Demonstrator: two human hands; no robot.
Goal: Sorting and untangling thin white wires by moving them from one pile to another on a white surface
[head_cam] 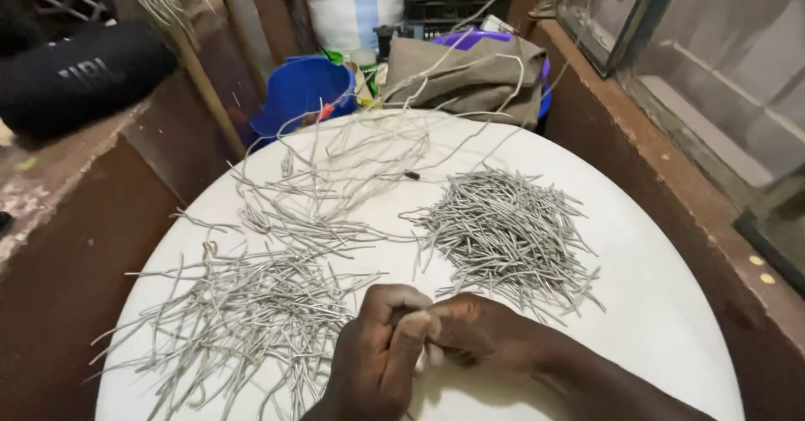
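Meeting at the near edge of the round white table (671, 304), the left hand (377, 358) and the right hand (486, 333) press their fingertips together. Both are curled nearly closed, thumbs against forefingers, pinching something small between them; what it is I cannot tell, since the fingers hide it, though a pale bit shows just below the left thumb.

Just left of the hands, touching the left knuckles, lies a loose spread of longer grey cord pieces (243, 312). Beyond the right hand, towards the table's far right, sits a denser heap of short grey cord pieces (503, 228). Further back, near the table's far edge, a tangle of long uncut grey cord (352, 161) loops across the top and trails off it.

Behind the table stand a blue plastic bucket (302, 90) and a folded olive-brown cloth (470, 73), with a black cylindrical speaker (80, 77) on the ledge to the table's left.
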